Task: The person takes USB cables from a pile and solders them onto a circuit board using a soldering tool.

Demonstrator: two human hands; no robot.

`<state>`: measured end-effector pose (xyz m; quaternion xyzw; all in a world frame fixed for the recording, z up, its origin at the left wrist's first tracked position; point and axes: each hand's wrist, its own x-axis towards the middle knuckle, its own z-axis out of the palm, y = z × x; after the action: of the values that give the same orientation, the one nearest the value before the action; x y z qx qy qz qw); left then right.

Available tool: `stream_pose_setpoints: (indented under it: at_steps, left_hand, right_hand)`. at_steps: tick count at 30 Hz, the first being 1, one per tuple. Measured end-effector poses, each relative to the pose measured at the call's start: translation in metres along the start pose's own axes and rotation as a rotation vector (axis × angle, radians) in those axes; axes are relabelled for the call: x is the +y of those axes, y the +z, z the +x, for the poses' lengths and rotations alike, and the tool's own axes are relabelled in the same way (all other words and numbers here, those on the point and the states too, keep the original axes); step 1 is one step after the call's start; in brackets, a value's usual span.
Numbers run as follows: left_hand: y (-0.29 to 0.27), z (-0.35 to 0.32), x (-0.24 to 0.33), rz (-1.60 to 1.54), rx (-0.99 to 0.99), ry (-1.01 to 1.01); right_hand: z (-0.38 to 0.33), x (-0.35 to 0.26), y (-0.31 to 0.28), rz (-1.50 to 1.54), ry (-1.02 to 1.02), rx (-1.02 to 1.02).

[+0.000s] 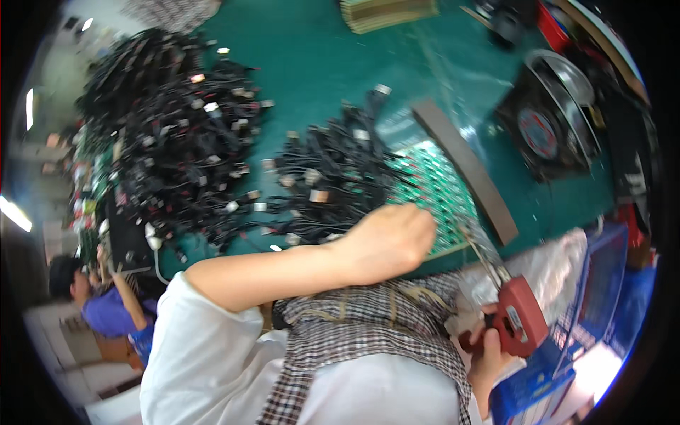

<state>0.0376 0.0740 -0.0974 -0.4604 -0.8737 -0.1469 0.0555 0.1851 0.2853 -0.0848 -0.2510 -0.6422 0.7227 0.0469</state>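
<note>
Black cables (333, 177) reach the circuit panel (446, 191) near the front edge of the bench (319, 57); how many are joined, I cannot tell; a larger cable heap (184, 134) awaits by the left edge; the right hand (490, 358) wraps a red soldering gun (523, 319); the left hand (400, 237) curls over the panel, any pinch of its fingers hidden; a co-worker (113, 312) is beyond.

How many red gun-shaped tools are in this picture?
1: the red gun-shaped tool in the right hand, lower right, pointing toward the green circuit boards; others could be hidden.
</note>
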Motion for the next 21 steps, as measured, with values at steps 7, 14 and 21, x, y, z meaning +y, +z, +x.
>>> stream_pose_setpoints:
  at_steps: [7, 14, 21]
  left_hand:
    - [-0.004, -0.001, 0.004, 0.189, 0.087, -0.008]
    - [-0.080, -0.022, -0.077, 0.318, 0.542, -0.816]
    - [-0.058, -0.073, -0.142, 0.347, 0.311, -1.190]
  right_hand:
    - [0.010, 0.007, -0.005, -0.013, -0.146, -0.002]
    - [0.005, 0.011, -0.009, 0.036, -0.191, 0.050]
    - [0.008, 0.003, 0.000, 0.077, -0.122, 0.056]
